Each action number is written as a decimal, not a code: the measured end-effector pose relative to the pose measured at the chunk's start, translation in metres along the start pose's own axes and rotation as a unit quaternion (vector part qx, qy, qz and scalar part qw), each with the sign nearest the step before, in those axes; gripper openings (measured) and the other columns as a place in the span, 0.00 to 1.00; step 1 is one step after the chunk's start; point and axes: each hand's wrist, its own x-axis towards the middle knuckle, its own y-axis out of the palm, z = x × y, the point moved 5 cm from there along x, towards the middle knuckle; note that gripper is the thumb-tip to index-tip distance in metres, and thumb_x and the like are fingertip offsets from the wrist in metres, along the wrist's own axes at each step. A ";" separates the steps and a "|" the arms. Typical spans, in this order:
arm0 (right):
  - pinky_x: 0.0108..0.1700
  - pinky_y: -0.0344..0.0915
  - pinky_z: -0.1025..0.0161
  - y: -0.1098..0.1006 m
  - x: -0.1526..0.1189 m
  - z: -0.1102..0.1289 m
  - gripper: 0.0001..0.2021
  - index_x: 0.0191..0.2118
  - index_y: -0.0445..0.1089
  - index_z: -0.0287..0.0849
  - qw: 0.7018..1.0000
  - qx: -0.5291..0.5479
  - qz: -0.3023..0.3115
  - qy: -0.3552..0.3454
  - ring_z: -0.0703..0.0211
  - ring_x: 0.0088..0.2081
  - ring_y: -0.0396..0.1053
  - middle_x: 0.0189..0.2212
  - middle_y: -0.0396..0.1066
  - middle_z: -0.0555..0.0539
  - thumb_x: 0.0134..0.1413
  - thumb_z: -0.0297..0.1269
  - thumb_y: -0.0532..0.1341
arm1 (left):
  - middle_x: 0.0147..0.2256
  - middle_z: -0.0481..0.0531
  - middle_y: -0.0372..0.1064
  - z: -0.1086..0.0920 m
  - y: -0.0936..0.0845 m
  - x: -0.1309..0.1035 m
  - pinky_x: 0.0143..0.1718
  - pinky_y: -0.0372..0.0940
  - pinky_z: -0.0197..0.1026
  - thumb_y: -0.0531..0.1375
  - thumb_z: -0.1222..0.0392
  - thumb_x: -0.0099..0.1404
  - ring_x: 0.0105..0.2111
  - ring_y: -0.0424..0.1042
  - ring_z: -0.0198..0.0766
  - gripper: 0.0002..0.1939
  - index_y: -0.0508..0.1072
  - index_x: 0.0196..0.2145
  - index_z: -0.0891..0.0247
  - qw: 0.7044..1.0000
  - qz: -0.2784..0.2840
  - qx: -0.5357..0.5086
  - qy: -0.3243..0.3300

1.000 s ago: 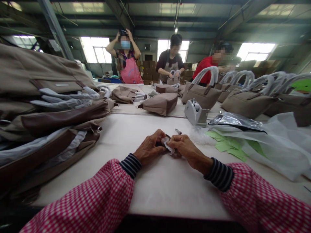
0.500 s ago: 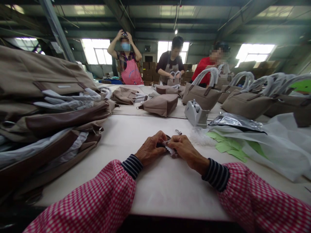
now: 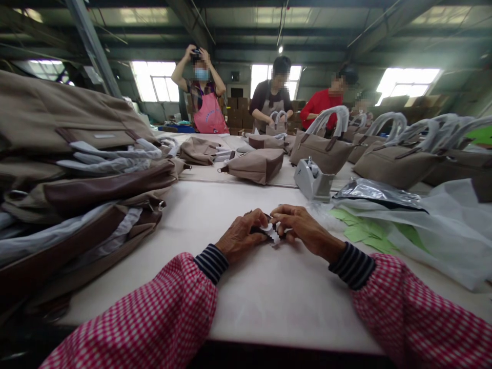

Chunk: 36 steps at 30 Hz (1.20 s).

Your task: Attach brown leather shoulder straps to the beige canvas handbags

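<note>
Close together over the table, both hands work on a small dark strap-like bundle (image 3: 282, 230), mostly covered by the fingers. A white strip with a zigzag edge (image 3: 273, 235) sticks out of it toward me. My left hand (image 3: 242, 236) is closed, pinching the bundle and the strip from the left with thumb and fingers. From the right, my right hand (image 3: 307, 228) has its fingers bent over the bundle's other side, closed on it. Just beyond the right hand stands a grey tape dispenser (image 3: 312, 182).
Taupe handbags are piled at left (image 3: 103, 187); another bag (image 3: 255, 166) lies ahead. Upright bags (image 3: 395, 161) with wrapped handles stand at right. Green slips (image 3: 361, 230) and white sheeting (image 3: 442, 230) lie on the white table (image 3: 284, 302). Co-workers (image 3: 209, 110) stand across.
My right hand has shifted slightly right and its fingers have spread over the bundle. More of the zigzag strip shows. The metal clasp seen beyond the hands is now hidden.
</note>
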 end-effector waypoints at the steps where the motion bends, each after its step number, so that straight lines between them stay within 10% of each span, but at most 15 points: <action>1: 0.18 0.53 0.73 0.000 0.002 0.002 0.12 0.35 0.75 0.38 1.000 -0.005 0.015 -0.001 0.66 0.24 0.64 0.26 0.71 0.49 0.50 0.41 0.67 | 0.36 0.46 0.71 0.000 0.000 0.000 0.43 0.61 0.41 0.62 0.65 0.61 0.38 0.69 0.39 0.10 0.64 0.39 0.60 1.000 -0.003 0.005 -0.005; 7: 0.25 0.56 0.68 0.010 0.017 0.010 0.10 0.33 0.77 0.37 0.987 -0.072 0.126 -0.072 0.65 0.24 0.61 0.22 0.68 0.52 0.47 0.39 0.69 | 0.38 0.47 0.75 0.002 0.001 0.000 0.43 0.62 0.41 0.62 0.67 0.61 0.37 0.72 0.39 0.16 0.60 0.42 0.58 0.999 -0.005 -0.040 -0.033; 16: 0.38 0.59 0.61 0.021 -0.006 0.024 0.07 0.29 0.71 0.40 0.898 -0.262 -0.016 -0.353 0.61 0.32 0.65 0.30 0.69 0.49 0.58 0.30 0.59 | 0.34 0.46 0.75 0.000 0.000 0.000 0.39 0.62 0.40 0.62 0.65 0.60 0.34 0.71 0.38 0.16 0.58 0.42 0.58 0.996 0.008 -0.074 -0.051; 22: 0.31 0.59 0.64 0.007 -0.016 0.032 0.07 0.31 0.71 0.40 0.944 -0.121 -0.113 -0.284 0.62 0.28 0.63 0.25 0.67 0.51 0.60 0.36 0.63 | 0.34 0.46 0.73 0.000 -0.003 0.000 0.42 0.62 0.40 0.63 0.67 0.57 0.37 0.71 0.39 0.17 0.61 0.41 0.59 0.997 -0.011 -0.032 -0.066; 28: 0.27 0.57 0.66 0.005 -0.007 0.021 0.11 0.34 0.75 0.39 0.980 -0.079 0.046 -0.178 0.64 0.25 0.62 0.25 0.70 0.52 0.56 0.43 0.69 | 0.35 0.48 0.75 -0.004 -0.003 0.000 0.42 0.63 0.41 0.63 0.64 0.58 0.37 0.72 0.40 0.16 0.61 0.41 0.59 0.998 0.002 -0.023 -0.053; 36: 0.39 0.63 0.62 0.024 -0.038 0.012 0.10 0.31 0.72 0.41 0.880 -0.276 0.016 -0.386 0.58 0.36 0.68 0.34 0.71 0.45 0.63 0.27 0.56 | 0.39 0.54 0.79 -0.002 -0.003 -0.001 0.42 0.64 0.42 0.65 0.56 0.63 0.38 0.74 0.42 0.16 0.62 0.41 0.60 0.995 0.022 -0.089 -0.042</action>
